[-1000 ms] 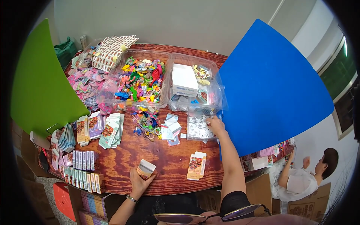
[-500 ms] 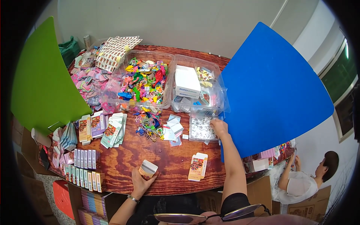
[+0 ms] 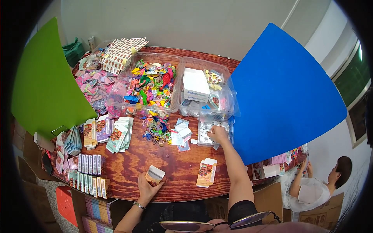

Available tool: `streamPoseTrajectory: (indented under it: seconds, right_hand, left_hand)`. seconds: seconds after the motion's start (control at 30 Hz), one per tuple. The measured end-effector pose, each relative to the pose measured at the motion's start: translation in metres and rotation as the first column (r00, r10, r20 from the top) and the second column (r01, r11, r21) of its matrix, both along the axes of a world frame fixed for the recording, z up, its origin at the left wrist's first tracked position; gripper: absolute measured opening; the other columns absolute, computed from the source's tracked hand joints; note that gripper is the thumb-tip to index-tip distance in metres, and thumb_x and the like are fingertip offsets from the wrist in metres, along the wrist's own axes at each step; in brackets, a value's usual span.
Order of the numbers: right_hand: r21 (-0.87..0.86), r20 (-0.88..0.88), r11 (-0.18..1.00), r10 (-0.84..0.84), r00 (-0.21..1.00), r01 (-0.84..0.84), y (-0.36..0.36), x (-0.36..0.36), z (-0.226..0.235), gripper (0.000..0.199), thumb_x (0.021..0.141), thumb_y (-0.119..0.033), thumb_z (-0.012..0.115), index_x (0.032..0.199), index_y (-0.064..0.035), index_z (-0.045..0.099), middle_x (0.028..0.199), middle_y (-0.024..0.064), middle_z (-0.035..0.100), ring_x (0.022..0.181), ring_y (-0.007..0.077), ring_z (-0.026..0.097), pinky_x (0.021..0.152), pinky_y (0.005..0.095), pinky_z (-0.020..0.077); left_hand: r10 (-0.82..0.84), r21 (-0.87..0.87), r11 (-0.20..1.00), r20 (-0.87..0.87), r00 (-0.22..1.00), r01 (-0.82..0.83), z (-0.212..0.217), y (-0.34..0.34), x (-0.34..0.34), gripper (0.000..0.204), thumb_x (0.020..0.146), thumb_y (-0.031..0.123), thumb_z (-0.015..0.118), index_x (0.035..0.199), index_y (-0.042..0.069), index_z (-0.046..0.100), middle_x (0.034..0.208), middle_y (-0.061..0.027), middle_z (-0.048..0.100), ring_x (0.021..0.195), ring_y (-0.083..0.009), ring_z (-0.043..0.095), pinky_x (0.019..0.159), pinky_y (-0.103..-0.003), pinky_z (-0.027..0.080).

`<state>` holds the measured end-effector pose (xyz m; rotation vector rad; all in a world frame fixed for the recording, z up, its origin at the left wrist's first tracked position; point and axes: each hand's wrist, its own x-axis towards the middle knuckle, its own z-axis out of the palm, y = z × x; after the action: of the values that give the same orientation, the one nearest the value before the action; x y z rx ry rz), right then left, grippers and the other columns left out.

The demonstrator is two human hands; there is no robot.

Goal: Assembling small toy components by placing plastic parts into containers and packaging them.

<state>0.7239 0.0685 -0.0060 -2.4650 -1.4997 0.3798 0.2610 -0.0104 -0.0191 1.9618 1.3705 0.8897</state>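
My left hand (image 3: 146, 189) is wrapped round a small orange-and-white carton (image 3: 155, 176) at the table's front edge; its top stands open toward me. My right hand (image 3: 219, 134) reaches into a clear plastic tray (image 3: 230, 144) of small white packets (image 3: 204, 134). Its fingers are drawn together, and what they pinch is hidden. Between my arms lie flat orange cartons (image 3: 206, 173), overlapping. Left of the tray, pale cards (image 3: 182, 131) rest in a loose pile beside a heap of colourful rubbery bands (image 3: 155, 130).
Clear bins hold colourful trinkets (image 3: 149, 87) and a white box (image 3: 195, 83). Finished-looking cartons (image 3: 87, 186) stand in rows at left, near flat carton stacks (image 3: 118, 134). A green panel (image 3: 50, 85) and a blue panel (image 3: 287, 97) flank the table. Another person (image 3: 314, 190) works at right.
My right hand has moved left within the tray, from its right side toward the middle. My left hand keeps hold of the carton in nearly the same place.
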Motion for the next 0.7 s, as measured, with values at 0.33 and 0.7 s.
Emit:
streamPoseTrajectory:
  seconds: [0.33,0.7]
  right_hand:
    - [0.091,-0.155,0.996,0.012,0.988,0.002,-0.016,0.006,0.009,0.025,0.079,-0.026,0.079,0.095,-0.0092,0.070,0.083,0.0098,0.072,0.078,0.0242,0.070,0.070,0.0390,0.0538]
    - [0.348,-0.265,0.937,0.081,0.961,0.017,-0.037,-0.017,0.042,0.018,0.085,-0.020,0.075,0.094,-0.0045,0.072,0.075,0.0053,0.070,0.069,0.0133,0.065,0.065,0.0307,0.0512]
  left_hand:
    - [-0.001,0.028,1.000,0.016,1.000,0.001,-0.001,-0.001,0.002,0.076,0.064,0.037,0.094,0.114,-0.002,0.051,0.102,-0.0190,0.055,0.097,-0.0366,0.056,0.082,-0.046,0.047]
    - [-0.114,0.080,0.990,-0.022,0.993,0.115,0.007,0.010,0.015,0.076,0.065,0.033,0.093,0.118,-0.002,0.051,0.104,-0.0183,0.055,0.099,-0.0365,0.054,0.084,-0.047,0.045]
